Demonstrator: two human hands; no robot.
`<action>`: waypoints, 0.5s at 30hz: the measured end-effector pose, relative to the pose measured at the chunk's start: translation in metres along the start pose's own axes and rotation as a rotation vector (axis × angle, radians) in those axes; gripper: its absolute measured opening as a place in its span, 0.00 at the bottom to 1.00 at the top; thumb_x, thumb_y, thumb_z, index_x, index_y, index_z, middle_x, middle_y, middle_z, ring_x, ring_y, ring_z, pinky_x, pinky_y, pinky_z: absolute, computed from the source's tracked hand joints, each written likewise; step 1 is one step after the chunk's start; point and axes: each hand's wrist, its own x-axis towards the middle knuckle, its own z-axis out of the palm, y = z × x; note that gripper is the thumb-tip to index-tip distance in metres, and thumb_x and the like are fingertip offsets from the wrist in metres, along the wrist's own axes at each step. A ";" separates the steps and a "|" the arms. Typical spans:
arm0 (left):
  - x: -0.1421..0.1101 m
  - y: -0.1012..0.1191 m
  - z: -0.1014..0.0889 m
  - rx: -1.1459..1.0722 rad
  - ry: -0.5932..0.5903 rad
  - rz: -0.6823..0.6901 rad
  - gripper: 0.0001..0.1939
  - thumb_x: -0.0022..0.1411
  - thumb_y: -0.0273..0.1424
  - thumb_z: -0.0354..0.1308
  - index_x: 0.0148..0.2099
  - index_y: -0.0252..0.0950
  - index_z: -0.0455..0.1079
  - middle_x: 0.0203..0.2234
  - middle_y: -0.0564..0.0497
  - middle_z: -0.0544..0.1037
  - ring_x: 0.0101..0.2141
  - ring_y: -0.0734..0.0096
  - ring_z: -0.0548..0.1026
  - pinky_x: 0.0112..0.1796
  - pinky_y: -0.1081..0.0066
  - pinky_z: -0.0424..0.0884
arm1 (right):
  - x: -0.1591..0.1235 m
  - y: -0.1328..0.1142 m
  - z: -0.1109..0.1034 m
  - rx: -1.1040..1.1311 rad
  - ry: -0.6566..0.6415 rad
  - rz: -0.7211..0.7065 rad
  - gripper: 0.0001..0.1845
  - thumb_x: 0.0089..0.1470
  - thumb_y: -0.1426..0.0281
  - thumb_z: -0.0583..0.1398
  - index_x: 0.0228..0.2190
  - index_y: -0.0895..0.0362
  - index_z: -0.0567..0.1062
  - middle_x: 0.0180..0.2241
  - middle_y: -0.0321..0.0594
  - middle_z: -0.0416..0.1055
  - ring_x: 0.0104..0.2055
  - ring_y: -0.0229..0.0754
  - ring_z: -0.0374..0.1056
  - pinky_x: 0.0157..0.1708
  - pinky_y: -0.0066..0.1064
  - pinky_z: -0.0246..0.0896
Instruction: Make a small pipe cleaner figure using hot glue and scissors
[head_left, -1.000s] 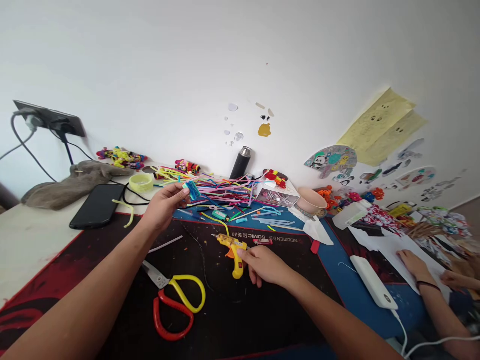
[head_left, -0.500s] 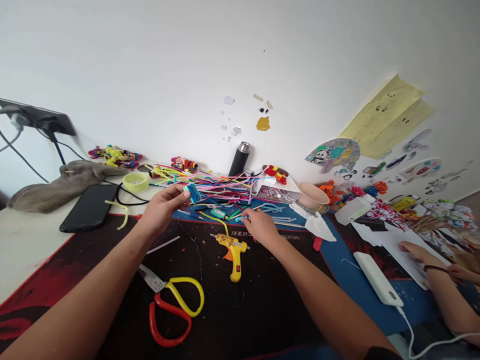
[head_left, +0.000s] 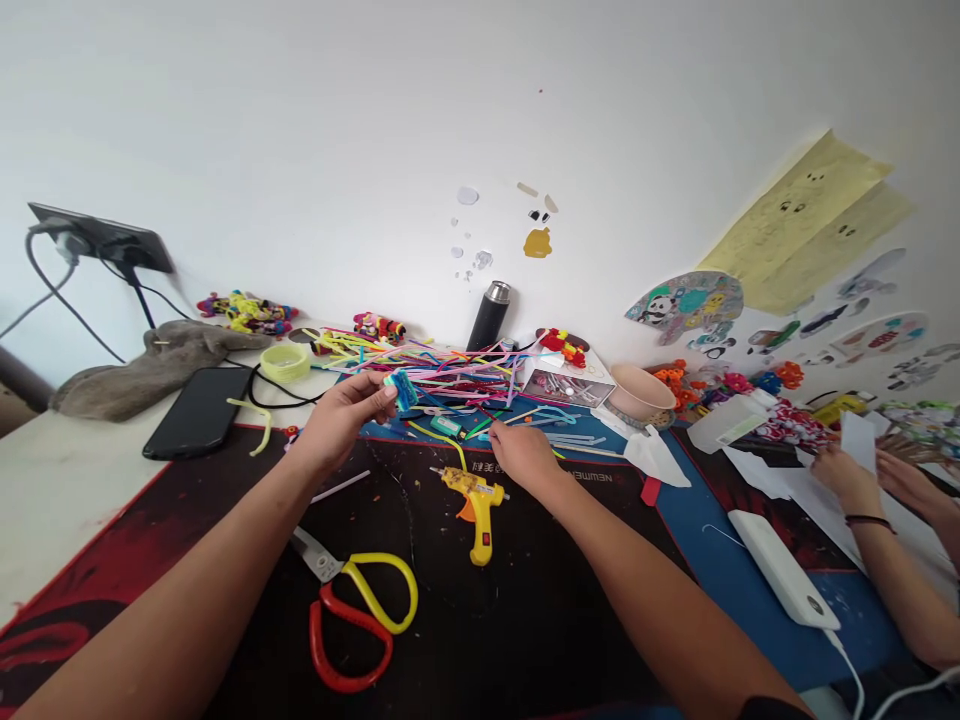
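Note:
My left hand [head_left: 346, 415] is raised over the far left part of the black mat [head_left: 450, 640], thumb and fingers closed on a small block of blue pipe cleaners [head_left: 403, 391] with a pale green edge. My right hand [head_left: 526, 458] is closed at the mat's far edge, behind the glue gun; its fingertips hide what is in them. The yellow hot glue gun [head_left: 478, 510] lies on the mat with its nozzle to the left, not touched by either hand. Nearer me lie scissors [head_left: 360, 610] with one red and one yellow handle, blades partly under my left forearm.
Behind my hands spreads a pile of pipe cleaners [head_left: 457, 375], with a black flask [head_left: 489, 318] and a bowl [head_left: 641, 393]. A phone [head_left: 196, 412] and tape roll [head_left: 286, 363] lie left. On the right are a white power bank [head_left: 784, 570] and another person's hands [head_left: 847, 480] with paper.
My right hand let go of the glue gun and moved to a small light-blue piece behind it, which is now out of sight. The left hand keeps its hold. The other person's hands lifted paper.

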 end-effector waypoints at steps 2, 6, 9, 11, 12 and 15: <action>-0.001 0.002 0.001 0.004 -0.003 -0.011 0.27 0.45 0.53 0.81 0.31 0.38 0.78 0.23 0.53 0.77 0.26 0.69 0.70 0.31 0.70 0.66 | -0.002 0.001 0.002 0.081 0.054 0.011 0.10 0.68 0.71 0.60 0.43 0.57 0.83 0.34 0.49 0.83 0.39 0.55 0.79 0.38 0.36 0.59; -0.001 0.002 0.001 0.017 0.008 -0.013 0.28 0.44 0.54 0.81 0.32 0.37 0.77 0.23 0.53 0.76 0.27 0.69 0.70 0.31 0.69 0.66 | -0.003 0.003 0.008 0.304 0.181 0.048 0.12 0.69 0.65 0.59 0.42 0.56 0.82 0.25 0.39 0.77 0.29 0.48 0.73 0.31 0.33 0.55; -0.001 -0.001 0.002 0.060 -0.001 -0.006 0.27 0.47 0.54 0.79 0.32 0.37 0.77 0.23 0.53 0.76 0.27 0.69 0.70 0.32 0.69 0.66 | 0.001 -0.004 0.015 0.499 0.239 0.043 0.18 0.70 0.56 0.58 0.42 0.55 0.81 0.22 0.34 0.72 0.24 0.44 0.68 0.27 0.32 0.55; -0.001 -0.001 0.002 0.099 -0.007 -0.009 0.27 0.48 0.54 0.79 0.33 0.37 0.77 0.23 0.53 0.76 0.27 0.68 0.71 0.32 0.68 0.66 | 0.006 -0.016 0.017 0.614 0.257 0.024 0.20 0.68 0.52 0.59 0.42 0.54 0.81 0.22 0.33 0.71 0.22 0.43 0.67 0.25 0.31 0.56; -0.002 -0.001 0.003 0.117 -0.011 -0.013 0.27 0.48 0.54 0.79 0.33 0.37 0.77 0.23 0.53 0.76 0.28 0.67 0.71 0.33 0.68 0.66 | 0.009 -0.024 0.018 0.666 0.262 0.015 0.21 0.68 0.50 0.59 0.41 0.54 0.81 0.22 0.33 0.71 0.21 0.42 0.66 0.24 0.31 0.56; -0.003 -0.001 0.005 0.161 -0.027 -0.021 0.27 0.48 0.54 0.79 0.34 0.37 0.78 0.25 0.53 0.77 0.29 0.67 0.72 0.34 0.68 0.67 | 0.017 -0.054 0.017 0.982 0.257 -0.013 0.22 0.63 0.47 0.63 0.38 0.54 0.80 0.20 0.30 0.68 0.18 0.38 0.61 0.21 0.30 0.54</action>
